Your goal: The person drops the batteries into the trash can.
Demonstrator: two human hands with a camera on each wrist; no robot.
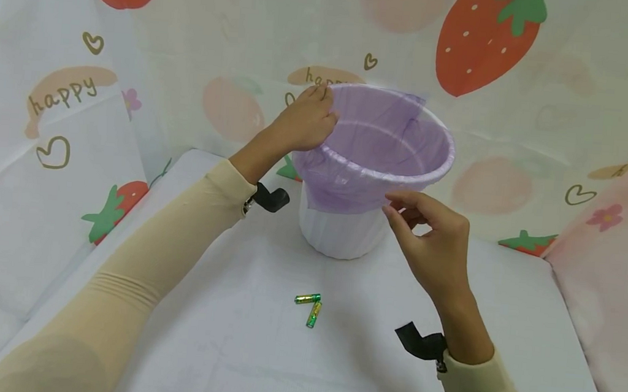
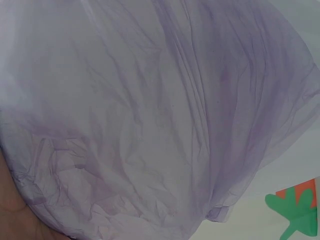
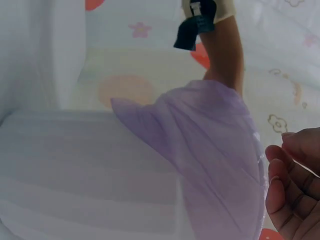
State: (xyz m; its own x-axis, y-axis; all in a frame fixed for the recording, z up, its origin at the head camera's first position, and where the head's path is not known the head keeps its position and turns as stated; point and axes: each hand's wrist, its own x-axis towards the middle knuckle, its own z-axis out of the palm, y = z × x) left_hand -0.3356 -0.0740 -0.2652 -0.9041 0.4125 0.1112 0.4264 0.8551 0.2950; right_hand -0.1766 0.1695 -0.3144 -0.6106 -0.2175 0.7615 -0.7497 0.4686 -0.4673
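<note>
A white trash can (image 1: 338,235) stands upright, lined with a thin purple trash bag (image 1: 342,186) folded outward over its rim. My left hand (image 1: 306,118) is at the left of the rim, fingers bent over the edge and gripping the bag there. In the left wrist view the wrinkled bag (image 2: 150,115) fills most of the picture, with a bit of the hand at the lower left corner. In front of the can's right side, my right hand (image 1: 434,242) hangs with loosely bent fingers, holding nothing. The right wrist view has its fingers (image 3: 277,195) just beyond the bag's edge.
Two green and gold batteries (image 1: 308,298) lie close together on the white table (image 1: 213,348), in front of the can. Behind the table hangs a pale cloth (image 1: 518,132) printed with strawberries and hearts. Similar cloth covers both sides.
</note>
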